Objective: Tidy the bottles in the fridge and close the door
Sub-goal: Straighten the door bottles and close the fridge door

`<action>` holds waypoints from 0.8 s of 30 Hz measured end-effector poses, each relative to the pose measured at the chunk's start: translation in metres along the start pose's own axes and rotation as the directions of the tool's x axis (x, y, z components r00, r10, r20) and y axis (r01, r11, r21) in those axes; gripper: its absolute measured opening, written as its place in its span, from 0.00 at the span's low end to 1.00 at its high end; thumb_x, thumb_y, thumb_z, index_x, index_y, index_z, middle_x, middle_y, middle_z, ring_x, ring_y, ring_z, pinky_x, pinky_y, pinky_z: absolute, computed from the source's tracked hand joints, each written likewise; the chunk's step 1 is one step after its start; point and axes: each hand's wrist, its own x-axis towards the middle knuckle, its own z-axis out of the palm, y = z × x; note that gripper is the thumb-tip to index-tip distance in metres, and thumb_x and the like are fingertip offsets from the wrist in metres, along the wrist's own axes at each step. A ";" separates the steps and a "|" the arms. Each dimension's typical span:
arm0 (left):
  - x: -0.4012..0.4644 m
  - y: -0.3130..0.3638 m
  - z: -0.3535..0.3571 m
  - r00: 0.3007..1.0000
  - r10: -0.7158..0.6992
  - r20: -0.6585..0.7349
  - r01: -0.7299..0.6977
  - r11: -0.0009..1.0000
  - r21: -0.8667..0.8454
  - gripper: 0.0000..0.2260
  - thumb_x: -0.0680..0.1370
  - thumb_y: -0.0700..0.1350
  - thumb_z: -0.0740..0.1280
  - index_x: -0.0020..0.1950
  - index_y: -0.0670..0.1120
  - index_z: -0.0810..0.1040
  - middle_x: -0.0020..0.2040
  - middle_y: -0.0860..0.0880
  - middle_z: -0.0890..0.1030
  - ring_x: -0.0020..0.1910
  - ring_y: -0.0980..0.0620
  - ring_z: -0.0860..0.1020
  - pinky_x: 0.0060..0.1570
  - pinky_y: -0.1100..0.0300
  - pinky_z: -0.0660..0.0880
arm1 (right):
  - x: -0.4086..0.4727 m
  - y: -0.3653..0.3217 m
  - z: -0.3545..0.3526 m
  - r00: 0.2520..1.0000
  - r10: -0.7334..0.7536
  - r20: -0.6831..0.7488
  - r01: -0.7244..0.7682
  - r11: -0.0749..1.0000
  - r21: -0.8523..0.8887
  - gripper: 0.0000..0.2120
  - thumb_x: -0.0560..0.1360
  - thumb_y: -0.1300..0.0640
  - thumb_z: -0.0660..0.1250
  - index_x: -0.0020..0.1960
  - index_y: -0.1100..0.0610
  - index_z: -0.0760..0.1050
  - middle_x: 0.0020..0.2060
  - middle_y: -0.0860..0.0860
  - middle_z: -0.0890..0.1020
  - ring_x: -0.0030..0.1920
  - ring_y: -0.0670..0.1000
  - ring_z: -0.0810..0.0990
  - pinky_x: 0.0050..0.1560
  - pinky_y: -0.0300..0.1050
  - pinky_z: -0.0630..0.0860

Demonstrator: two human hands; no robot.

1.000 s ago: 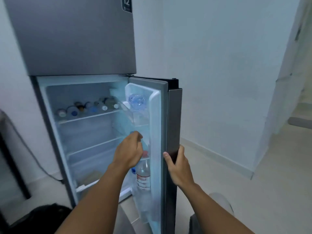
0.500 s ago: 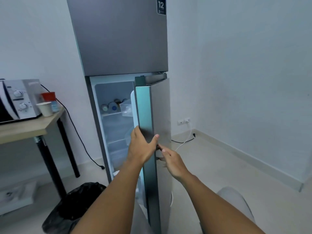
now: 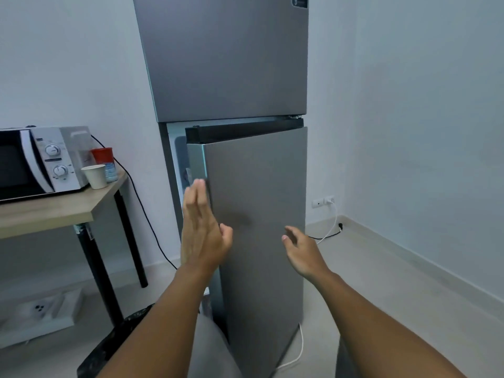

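Observation:
The grey two-door fridge (image 3: 223, 55) stands ahead. Its lower door (image 3: 259, 186) hangs slightly ajar, with a narrow gap on its left side showing a strip of the lit interior. The bottles inside are hidden behind the door. My left hand (image 3: 203, 230) is flat and upright at the door's left edge, fingers straight, holding nothing. My right hand (image 3: 302, 249) hovers open in front of the door face, fingers loosely curled, not gripping anything.
A wooden table (image 3: 54, 211) on black legs stands left of the fridge with a microwave (image 3: 41, 159), a paper cup (image 3: 95, 175) and a red-capped container (image 3: 105, 159). A black bin bag (image 3: 114, 347) lies below. Power cords (image 3: 324, 233) run along the floor on the right.
The door has swung from wide open to nearly shut. My left hand left the door-shelf bottles and moved to the door's edge; my right hand let go of the door.

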 end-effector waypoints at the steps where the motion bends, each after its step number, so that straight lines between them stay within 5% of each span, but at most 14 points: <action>1: 0.008 -0.004 0.002 0.995 0.097 0.010 -0.098 0.985 0.139 0.43 0.68 0.38 0.67 0.79 0.41 0.49 0.77 0.41 0.54 0.78 0.39 0.55 0.71 0.44 0.66 | 0.011 -0.001 0.000 1.000 -0.012 0.003 0.012 0.999 -0.029 0.22 0.81 0.51 0.61 0.73 0.54 0.68 0.70 0.52 0.73 0.71 0.51 0.70 0.72 0.46 0.65; 5: 0.033 -0.016 0.023 0.942 0.257 0.219 -0.329 0.837 0.437 0.40 0.69 0.38 0.63 0.79 0.41 0.50 0.80 0.43 0.49 0.80 0.42 0.46 0.76 0.41 0.50 | 0.057 -0.006 0.003 0.991 -0.131 -0.008 0.128 0.976 -0.179 0.27 0.81 0.49 0.60 0.78 0.54 0.59 0.77 0.51 0.62 0.77 0.51 0.59 0.75 0.48 0.57; 11: 0.057 -0.045 0.070 0.947 0.079 0.310 -0.249 0.791 0.560 0.45 0.73 0.59 0.66 0.80 0.42 0.44 0.80 0.43 0.41 0.79 0.43 0.39 0.75 0.37 0.44 | 0.136 -0.004 0.019 0.900 -0.436 0.025 0.396 0.789 -0.470 0.38 0.80 0.45 0.62 0.80 0.49 0.43 0.80 0.51 0.39 0.80 0.52 0.40 0.76 0.52 0.54; 17: 0.076 -0.084 0.102 0.953 0.032 0.300 -0.218 0.761 0.611 0.46 0.73 0.64 0.64 0.80 0.43 0.45 0.80 0.41 0.41 0.79 0.42 0.41 0.75 0.35 0.45 | 0.198 -0.001 0.048 0.884 -0.467 -0.022 0.367 0.723 -0.585 0.41 0.78 0.35 0.56 0.79 0.49 0.35 0.79 0.47 0.34 0.78 0.54 0.33 0.77 0.59 0.41; 24: 0.106 -0.118 0.132 0.959 -0.023 0.284 -0.166 0.765 0.623 0.47 0.73 0.64 0.65 0.80 0.43 0.43 0.80 0.41 0.40 0.79 0.40 0.40 0.74 0.34 0.46 | 0.228 0.000 0.076 0.882 -0.469 -0.044 0.380 0.764 -0.522 0.42 0.78 0.37 0.58 0.79 0.47 0.33 0.78 0.45 0.33 0.78 0.56 0.31 0.76 0.61 0.39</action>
